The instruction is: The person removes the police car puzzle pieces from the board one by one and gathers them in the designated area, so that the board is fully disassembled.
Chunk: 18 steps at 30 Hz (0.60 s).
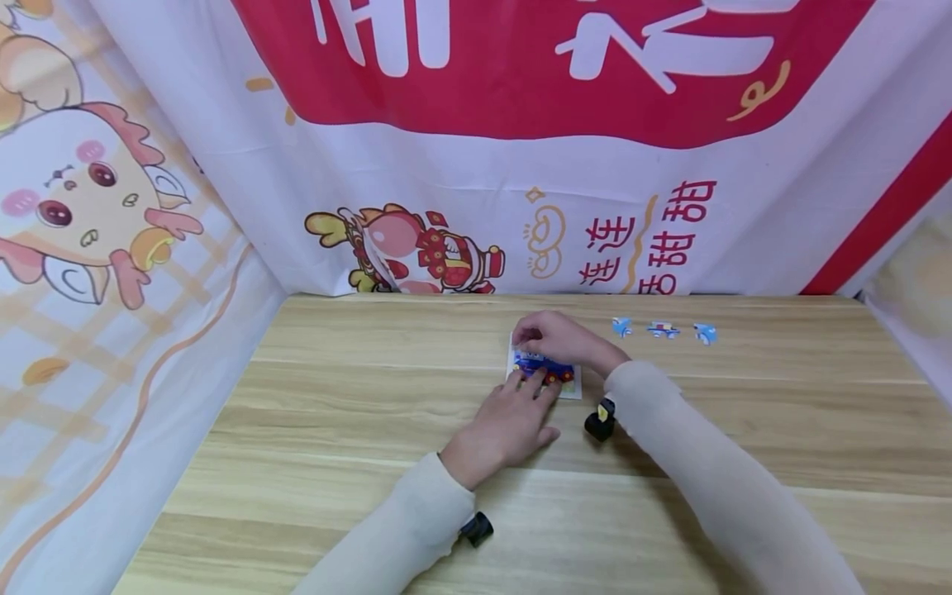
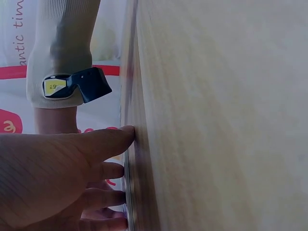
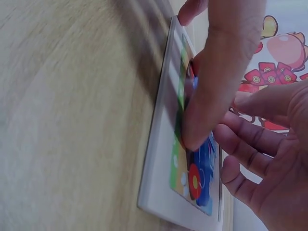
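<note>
A small white puzzle board [image 1: 571, 392] lies on the table, bearing a picture of a blue vehicle [image 3: 204, 159] with red wheels. My left hand [image 1: 513, 421] rests on its near side, fingers extended and their tips touching the picture. At the far left corner of the board is my right hand [image 1: 561, 339], its fingers bent down and thumb close to them. Whether a piece is between those fingertips is hidden. In the right wrist view, the right hand [image 3: 269, 149] has loosely bent fingers beside the board, behind a left finger [image 3: 207, 96].
Three blue-and-white puzzle pieces, a left one [image 1: 621, 327], a middle one [image 1: 663, 330] and a right one [image 1: 705, 333], lie in a row near the back edge of the wooden table [image 1: 335, 397]. A printed curtain [image 1: 476, 165] hangs behind it.
</note>
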{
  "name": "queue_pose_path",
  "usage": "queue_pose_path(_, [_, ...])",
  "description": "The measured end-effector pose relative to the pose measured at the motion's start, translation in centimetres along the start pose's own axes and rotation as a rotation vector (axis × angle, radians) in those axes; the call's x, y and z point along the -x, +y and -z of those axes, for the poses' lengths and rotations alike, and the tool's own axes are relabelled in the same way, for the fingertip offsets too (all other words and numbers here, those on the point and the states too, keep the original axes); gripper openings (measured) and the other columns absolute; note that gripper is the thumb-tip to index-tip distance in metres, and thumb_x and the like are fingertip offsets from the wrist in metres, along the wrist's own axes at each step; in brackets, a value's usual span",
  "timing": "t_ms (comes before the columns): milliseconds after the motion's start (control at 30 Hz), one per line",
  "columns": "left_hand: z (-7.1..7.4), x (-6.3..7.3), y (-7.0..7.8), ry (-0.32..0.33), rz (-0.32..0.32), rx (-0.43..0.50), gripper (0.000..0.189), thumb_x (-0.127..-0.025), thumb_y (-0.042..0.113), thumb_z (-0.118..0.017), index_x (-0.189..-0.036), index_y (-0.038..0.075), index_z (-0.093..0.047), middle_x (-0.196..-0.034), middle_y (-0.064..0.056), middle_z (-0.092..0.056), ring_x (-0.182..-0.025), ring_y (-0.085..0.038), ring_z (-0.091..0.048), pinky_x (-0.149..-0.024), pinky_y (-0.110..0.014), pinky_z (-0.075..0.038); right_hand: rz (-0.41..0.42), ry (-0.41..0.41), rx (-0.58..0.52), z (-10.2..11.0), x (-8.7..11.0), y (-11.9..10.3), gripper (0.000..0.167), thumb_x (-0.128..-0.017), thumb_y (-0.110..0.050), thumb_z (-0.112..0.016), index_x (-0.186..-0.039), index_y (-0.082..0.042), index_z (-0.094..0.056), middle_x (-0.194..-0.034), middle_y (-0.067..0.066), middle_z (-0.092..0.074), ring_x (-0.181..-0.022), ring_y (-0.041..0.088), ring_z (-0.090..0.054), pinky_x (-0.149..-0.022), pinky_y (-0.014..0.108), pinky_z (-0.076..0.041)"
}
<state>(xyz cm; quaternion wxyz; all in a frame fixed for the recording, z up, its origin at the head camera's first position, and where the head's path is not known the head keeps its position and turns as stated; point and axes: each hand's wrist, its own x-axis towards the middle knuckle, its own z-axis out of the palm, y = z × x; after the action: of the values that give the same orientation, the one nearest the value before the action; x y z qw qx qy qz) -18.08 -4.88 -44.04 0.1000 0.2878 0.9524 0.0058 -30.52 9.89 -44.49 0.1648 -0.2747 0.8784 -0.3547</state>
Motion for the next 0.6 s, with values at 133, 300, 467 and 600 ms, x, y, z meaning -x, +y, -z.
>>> queue_pose_path(133, [-0.08, -0.03, -0.03, -0.002, 0.001, -0.004, 0.069, -0.105, 0.051, -0.059, -0.162, 0.018, -0.04, -0.168, -0.01, -0.038, -0.152, -0.033, -0.038, -0.117, -0.05, -0.047, -0.004, -0.003, -0.005, -0.07, -0.08, -0.2, 0.018, -0.103, -0.004, -0.06, -0.11, -0.007, -0.076, -0.11, 0.007, -0.076, -0.113, 0.025, -0.067, -0.109, 0.049, -0.05])
queue_pose_path(300, [-0.14, -0.01, -0.02, -0.005, 0.002, -0.006, 0.07, -0.104, 0.052, -0.059, -0.163, 0.019, -0.04, -0.169, -0.01, -0.038, -0.153, -0.033, -0.037, -0.117, -0.05, -0.047, -0.013, -0.001, -0.016, -0.1, -0.22, -0.37, 0.018, -0.104, -0.004, -0.058, -0.109, -0.006, -0.076, -0.109, 0.008, -0.075, -0.11, 0.024, -0.066, -0.107, 0.047, -0.05])
queue_pose_path(467, [-0.08, 0.06, 0.01, -0.002, 0.001, -0.006, 0.07, -0.104, 0.052, -0.059, -0.163, 0.019, -0.04, -0.168, -0.01, -0.038, -0.153, -0.033, -0.037, -0.116, -0.051, -0.047, -0.006, 0.005, 0.001, -0.15, -0.39, -0.63, 0.018, -0.103, -0.002, -0.058, -0.105, -0.005, -0.076, -0.106, 0.009, -0.076, -0.109, 0.025, -0.066, -0.107, 0.049, -0.049])
queue_pose_path(600, [0.03, 0.1, 0.03, -0.006, 0.0, -0.002, 0.069, -0.104, 0.052, -0.059, -0.163, 0.02, -0.04, -0.168, -0.01, -0.038, -0.153, -0.033, -0.037, -0.117, -0.051, -0.047, -0.01, 0.004, 0.022, -0.25, -0.56, -0.73, 0.019, -0.102, -0.001, -0.059, -0.102, -0.004, -0.077, -0.104, 0.01, -0.076, -0.107, 0.026, -0.067, -0.107, 0.049, -0.05])
